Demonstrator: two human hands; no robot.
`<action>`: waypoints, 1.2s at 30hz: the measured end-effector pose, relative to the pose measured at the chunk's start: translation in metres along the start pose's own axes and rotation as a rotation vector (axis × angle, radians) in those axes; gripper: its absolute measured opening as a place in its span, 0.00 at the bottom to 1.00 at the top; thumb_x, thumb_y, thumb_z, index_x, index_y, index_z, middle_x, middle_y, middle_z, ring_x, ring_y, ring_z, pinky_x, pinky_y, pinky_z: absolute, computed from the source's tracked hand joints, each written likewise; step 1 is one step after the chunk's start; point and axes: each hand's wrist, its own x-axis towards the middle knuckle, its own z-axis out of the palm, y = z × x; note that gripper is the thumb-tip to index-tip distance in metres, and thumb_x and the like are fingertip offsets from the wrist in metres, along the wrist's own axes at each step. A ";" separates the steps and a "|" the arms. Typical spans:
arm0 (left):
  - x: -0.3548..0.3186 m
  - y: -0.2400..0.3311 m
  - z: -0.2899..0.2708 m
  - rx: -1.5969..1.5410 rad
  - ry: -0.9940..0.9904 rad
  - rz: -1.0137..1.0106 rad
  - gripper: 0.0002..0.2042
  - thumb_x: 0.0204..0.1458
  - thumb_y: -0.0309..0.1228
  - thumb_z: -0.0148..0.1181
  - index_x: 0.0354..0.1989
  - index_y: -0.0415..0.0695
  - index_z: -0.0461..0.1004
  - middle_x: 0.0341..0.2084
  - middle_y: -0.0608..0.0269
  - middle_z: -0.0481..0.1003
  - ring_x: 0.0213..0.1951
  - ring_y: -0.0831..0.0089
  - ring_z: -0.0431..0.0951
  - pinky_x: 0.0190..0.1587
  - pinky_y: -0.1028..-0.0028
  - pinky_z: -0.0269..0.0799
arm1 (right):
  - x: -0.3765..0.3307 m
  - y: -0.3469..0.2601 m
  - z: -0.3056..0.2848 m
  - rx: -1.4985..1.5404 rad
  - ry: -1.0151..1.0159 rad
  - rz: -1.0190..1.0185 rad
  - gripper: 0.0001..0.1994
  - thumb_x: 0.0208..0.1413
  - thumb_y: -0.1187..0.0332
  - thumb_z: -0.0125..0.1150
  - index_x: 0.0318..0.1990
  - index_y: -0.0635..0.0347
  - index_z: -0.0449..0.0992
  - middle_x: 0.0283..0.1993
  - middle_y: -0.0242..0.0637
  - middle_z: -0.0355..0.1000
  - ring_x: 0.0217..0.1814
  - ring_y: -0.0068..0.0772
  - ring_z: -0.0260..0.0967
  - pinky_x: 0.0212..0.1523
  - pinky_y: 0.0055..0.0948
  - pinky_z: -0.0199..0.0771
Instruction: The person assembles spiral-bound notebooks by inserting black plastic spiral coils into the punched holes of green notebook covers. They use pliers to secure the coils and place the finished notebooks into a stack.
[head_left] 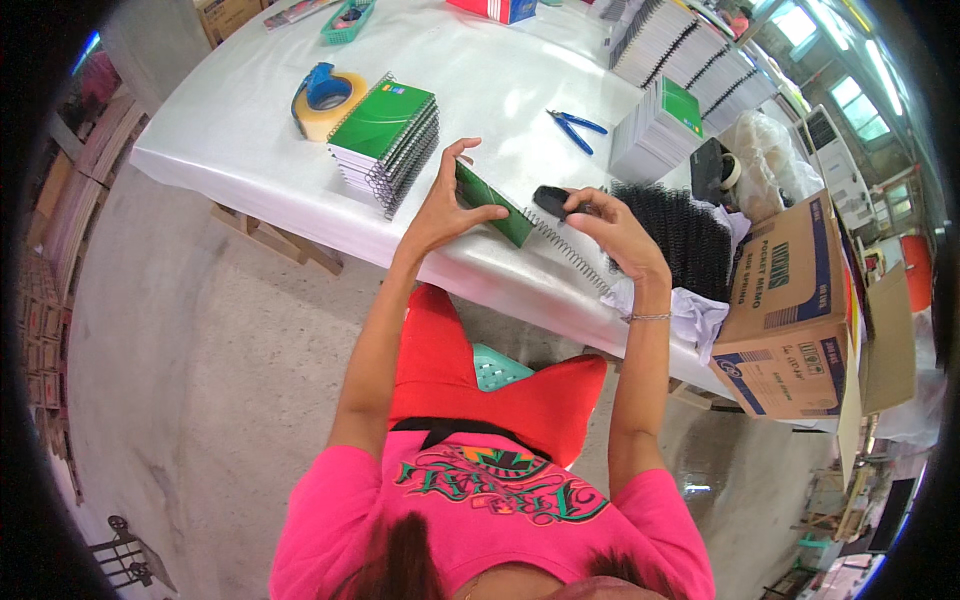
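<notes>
Rm: grey concrete flr (230, 400) all round, lit ceiling + windows top R. Tabletop (250, 110) w/ white covering, curved by lens. Open brown carton (790, 270) nr its R edge. Far R, rows of bound pads (685, 50); closer, bundle of blk coils (665, 235), then pg stack w/ green top (655, 130). Stack of green spiral notebooks (385, 120) L of ctr.

L hand (440, 205): grip part open, thumb on cover, fingers spread at far side, holding green notebook (512, 224), tilted, over tabletop's nr edge. R hand (610, 228): grip nearly closed, thumb + fingertips pinching small blk piece. Tape dispenser (325, 100), blue + tan, beside notebook stack; blue-handled pliers (577, 130) beyond hands. Wire coil (572, 255) runs from notebook's R end past R hand; can't tell if touching. Blk piece (549, 200) just above coil.
</notes>
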 end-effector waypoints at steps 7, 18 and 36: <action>-0.001 -0.004 -0.002 0.041 -0.006 -0.008 0.55 0.31 0.44 0.81 0.68 0.50 0.49 0.53 0.49 0.62 0.58 0.57 0.64 0.62 0.63 0.61 | 0.010 0.010 -0.003 -0.046 -0.037 0.019 0.13 0.51 0.63 0.70 0.39 0.60 0.76 0.46 0.32 0.73 0.49 0.23 0.65 0.51 0.24 0.65; -0.004 -0.002 0.001 0.003 -0.021 -0.011 0.58 0.30 0.45 0.82 0.70 0.51 0.47 0.54 0.49 0.62 0.56 0.58 0.65 0.61 0.63 0.61 | 0.006 0.002 0.008 -0.234 0.100 -0.039 0.17 0.48 0.60 0.72 0.38 0.63 0.78 0.42 0.35 0.73 0.44 0.25 0.66 0.46 0.26 0.66; -0.003 0.002 -0.002 -0.081 -0.062 -0.040 0.55 0.32 0.46 0.80 0.69 0.53 0.50 0.51 0.50 0.62 0.55 0.59 0.64 0.63 0.63 0.56 | 0.027 -0.014 0.003 -0.036 0.012 -0.017 0.12 0.54 0.61 0.67 0.38 0.59 0.77 0.36 0.27 0.71 0.40 0.18 0.63 0.44 0.20 0.62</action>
